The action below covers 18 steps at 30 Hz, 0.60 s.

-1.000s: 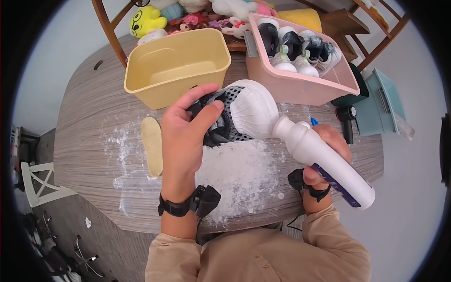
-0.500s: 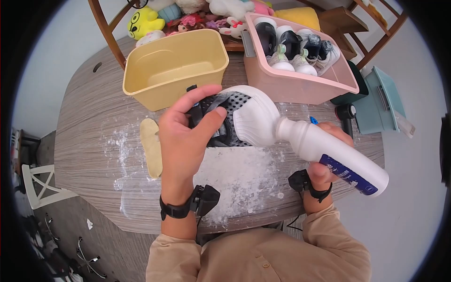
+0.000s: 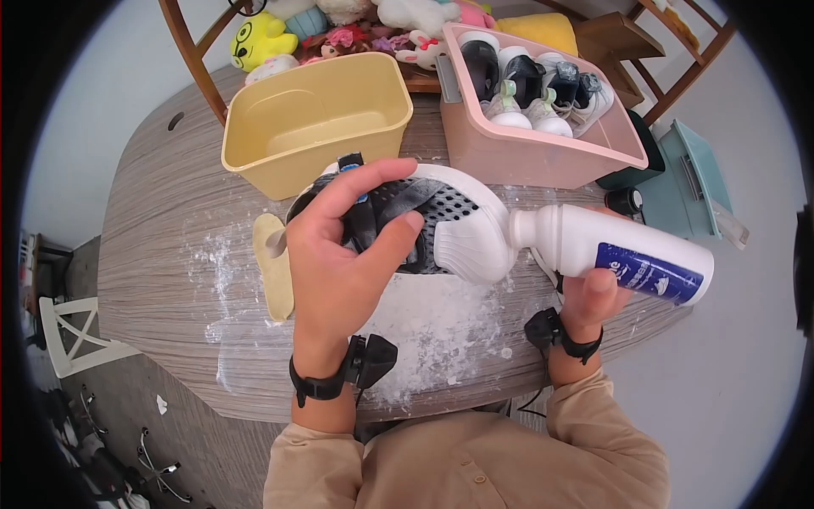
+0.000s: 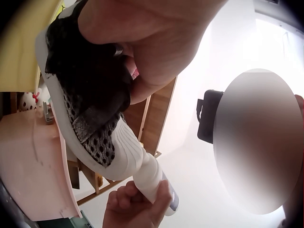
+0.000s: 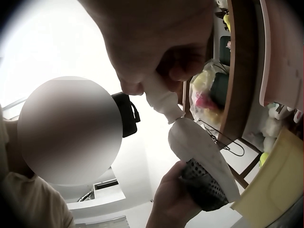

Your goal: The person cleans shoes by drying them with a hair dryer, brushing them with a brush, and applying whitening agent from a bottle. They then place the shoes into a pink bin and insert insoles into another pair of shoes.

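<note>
A black mesh shoe with a white sole and toe cap (image 3: 471, 249) is held above the table by the left hand (image 3: 339, 263), thumb and fingers round its upper. The right hand (image 3: 599, 293) grips a white bottle (image 3: 627, 246) with a blue label, its thumb below the label. In the head view the bottle's narrow end touches the shoe's toe. The left wrist view shows the same contact between toe (image 4: 127, 154) and bottle (image 4: 149, 179). In the right wrist view the bottle neck (image 5: 164, 102) meets the white sole (image 5: 199, 145).
White powder (image 3: 432, 331) covers the table's middle, with a beige insole (image 3: 273, 267) at its left. Behind stand a yellow bin (image 3: 314, 110) and a pink bin (image 3: 543, 157) holding several shoes. Soft toys lie beyond. A teal container (image 3: 688, 182) and a black round-headed object (image 3: 625, 202) are at the right.
The shoe has shifted slightly right and turned, showing more of its heel end. The bottle has moved right and swung closer to horizontal, with its label turned more into view.
</note>
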### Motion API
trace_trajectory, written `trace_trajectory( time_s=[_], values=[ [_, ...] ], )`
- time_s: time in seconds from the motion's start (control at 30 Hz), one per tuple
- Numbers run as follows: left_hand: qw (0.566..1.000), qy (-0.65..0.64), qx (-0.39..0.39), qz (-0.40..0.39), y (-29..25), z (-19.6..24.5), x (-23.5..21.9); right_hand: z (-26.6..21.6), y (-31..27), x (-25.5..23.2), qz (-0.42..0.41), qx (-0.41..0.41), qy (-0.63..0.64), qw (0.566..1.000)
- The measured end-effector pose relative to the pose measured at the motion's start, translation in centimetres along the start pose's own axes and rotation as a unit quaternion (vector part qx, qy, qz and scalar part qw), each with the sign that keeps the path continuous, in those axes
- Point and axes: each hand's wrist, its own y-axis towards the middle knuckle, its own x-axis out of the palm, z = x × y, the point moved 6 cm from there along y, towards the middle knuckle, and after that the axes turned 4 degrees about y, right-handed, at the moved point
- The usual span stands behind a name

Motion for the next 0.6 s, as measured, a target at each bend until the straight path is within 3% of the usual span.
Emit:
trace_trajectory(
  time_s=[0.4, 0.5, 0.6],
  values=[
    [0.993, 0.076, 0.067, -0.054, -0.3, 0.8, 1.0, 3.1, 0.2, -1.7, 0.031, 0.018, 0.098, 0.995],
    [0.991, 0.105, 0.064, -0.058, -0.1, 0.6, 1.0, 3.5, 0.2, -1.6, 0.035, 0.055, 0.113, 0.991],
    [0.991, 0.126, 0.013, -0.045, -0.1, -0.2, 1.0, 3.7, 0.3, -1.2, 0.004, 0.057, 0.100, 0.993]
  ],
)
